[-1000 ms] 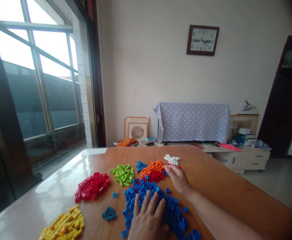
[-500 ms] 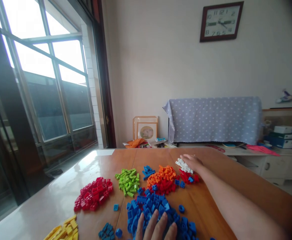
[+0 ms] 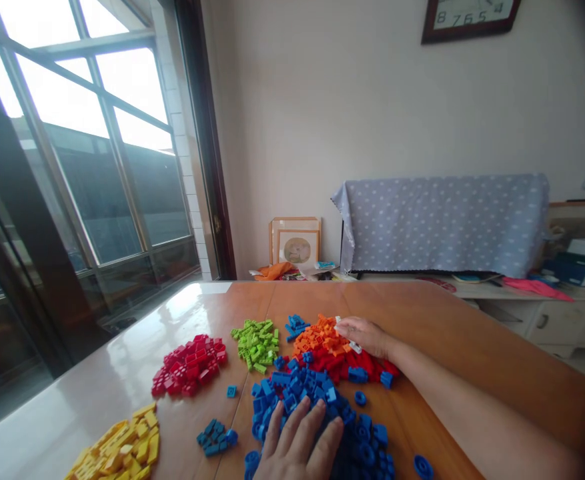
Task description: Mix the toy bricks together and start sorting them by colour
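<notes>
Right grip (image 3: 366,337) apparently covers some white bricks (image 3: 355,347) on the table (image 3: 412,303).

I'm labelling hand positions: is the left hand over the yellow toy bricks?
No, the left hand is spread over the blue toy bricks, while the yellow toy bricks lie apart to its left.

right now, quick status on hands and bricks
Left hand spread on blue pile. Right hand at white bricks, beside orange pile. Stray blue pieces close by.
</notes>
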`<state>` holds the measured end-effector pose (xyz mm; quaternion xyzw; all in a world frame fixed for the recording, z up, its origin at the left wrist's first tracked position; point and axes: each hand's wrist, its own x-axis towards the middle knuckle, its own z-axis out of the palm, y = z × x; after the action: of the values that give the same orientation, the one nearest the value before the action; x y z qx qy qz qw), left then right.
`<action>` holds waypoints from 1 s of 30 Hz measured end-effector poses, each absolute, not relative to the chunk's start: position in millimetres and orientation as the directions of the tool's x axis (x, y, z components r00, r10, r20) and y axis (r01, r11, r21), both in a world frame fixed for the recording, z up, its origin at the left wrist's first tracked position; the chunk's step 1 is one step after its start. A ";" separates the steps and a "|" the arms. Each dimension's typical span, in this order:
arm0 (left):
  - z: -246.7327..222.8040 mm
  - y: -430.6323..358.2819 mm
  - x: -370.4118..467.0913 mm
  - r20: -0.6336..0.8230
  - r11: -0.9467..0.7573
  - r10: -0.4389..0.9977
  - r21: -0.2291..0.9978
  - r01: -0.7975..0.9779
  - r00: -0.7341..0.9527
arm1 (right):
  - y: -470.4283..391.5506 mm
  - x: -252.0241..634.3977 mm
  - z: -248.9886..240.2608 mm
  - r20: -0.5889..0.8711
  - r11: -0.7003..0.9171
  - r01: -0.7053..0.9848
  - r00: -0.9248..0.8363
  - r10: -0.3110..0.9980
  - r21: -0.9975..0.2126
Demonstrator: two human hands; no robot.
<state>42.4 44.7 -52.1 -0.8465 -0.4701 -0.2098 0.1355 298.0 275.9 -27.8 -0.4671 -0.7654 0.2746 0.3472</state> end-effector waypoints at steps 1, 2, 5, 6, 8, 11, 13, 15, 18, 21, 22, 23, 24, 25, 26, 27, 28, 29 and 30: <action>-51.4 47.5 38.2 0.470 -0.548 0.727 -0.044 0.836 0.501 | 269.0 295.5 -27.1 0.268 0.444 0.519 -0.380 0.885 -0.730; -50.1 49.9 34.2 0.451 -0.574 0.716 -0.054 0.817 0.533 | 261.5 292.7 -26.5 0.263 0.463 0.518 -0.414 0.871 -0.719; -43.1 52.5 27.2 0.393 -0.586 0.739 -0.027 0.810 0.548 | 236.9 283.0 -25.0 0.253 0.467 0.499 -0.438 0.863 -0.730; -40.1 51.8 26.8 0.377 -0.574 0.759 0.001 0.819 0.532 | 228.7 279.3 -24.6 0.246 0.459 0.488 -0.439 0.864 -0.742; -33.9 48.4 28.0 0.349 -0.545 0.798 0.068 0.835 0.492 | 213.3 271.5 -23.5 0.229 0.440 0.471 -0.440 0.868 -0.765; -26.5 42.1 31.0 0.324 -0.480 0.852 0.166 0.861 0.412 | 193.9 259.4 -19.9 0.201 0.425 0.455 -0.462 0.864 -0.782; -23.8 39.1 32.0 0.327 -0.426 0.879 0.213 0.879 0.346 | 182.9 251.2 -15.5 0.198 0.438 0.430 -0.497 0.845 -0.789; -22.9 37.5 32.2 0.341 -0.390 0.891 0.235 0.890 0.300 | 172.7 242.7 -10.5 0.204 0.454 0.392 -0.534 0.821 -0.800; -22.9 36.9 31.7 0.366 -0.365 0.891 0.232 0.902 0.267 | 159.3 228.9 -4.7 0.183 0.421 0.307 -0.581 0.793 -0.853; -20.0 36.6 30.9 0.375 -0.339 0.896 0.234 0.911 0.237 | 149.3 214.8 -2.4 0.158 0.360 0.208 -0.628 0.762 -0.909; -17.8 36.5 30.6 0.377 -0.322 0.900 0.241 0.915 0.217 | 146.6 210.3 -1.7 0.159 0.345 0.177 -0.639 0.752 -0.922; -15.0 36.3 30.0 0.382 -0.301 0.904 0.251 0.920 0.192 | 144.1 205.9 -0.6 0.162 0.331 0.145 -0.650 0.743 -0.933; -11.7 36.1 29.3 0.390 -0.276 0.907 0.264 0.924 0.160 | 141.8 201.8 1.0 0.165 0.317 0.116 -0.661 0.732 -0.941; -8.2 36.0 28.2 0.400 -0.249 0.908 0.279 0.927 0.124 | 139.9 198.0 3.1 0.167 0.305 0.091 -0.673 0.720 -0.948; -4.7 35.9 26.9 0.409 -0.222 0.908 0.295 0.929 0.087 | 138.5 194.6 5.7 0.165 0.292 0.071 -0.688 0.707 -0.954; -1.5 35.9 25.4 0.415 -0.197 0.908 0.311 0.930 0.053 | 138.2 191.6 8.4 0.162 0.281 0.058 -0.699 0.697 -0.958; 1.2 36.0 23.7 0.413 -0.175 0.911 0.327 0.929 0.026 | 139.5 189.2 11.2 0.163 0.277 0.052 -0.699 0.697 -0.959; 3.3 36.1 22.0 0.405 -0.155 0.914 0.341 0.927 0.003 | 143.0 187.3 13.7 0.174 0.287 0.054 -0.685 0.707 -0.956; 4.9 36.2 20.4 0.393 -0.137 0.919 0.353 0.926 -0.014 | 149.3 186.1 15.8 0.198 0.312 0.062 -0.655 0.730 -0.948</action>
<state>20.4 36.2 4.9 -0.7022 -0.6568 -0.2747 0.0056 186.1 149.3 15.8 -0.2659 -0.7444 0.5227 0.3194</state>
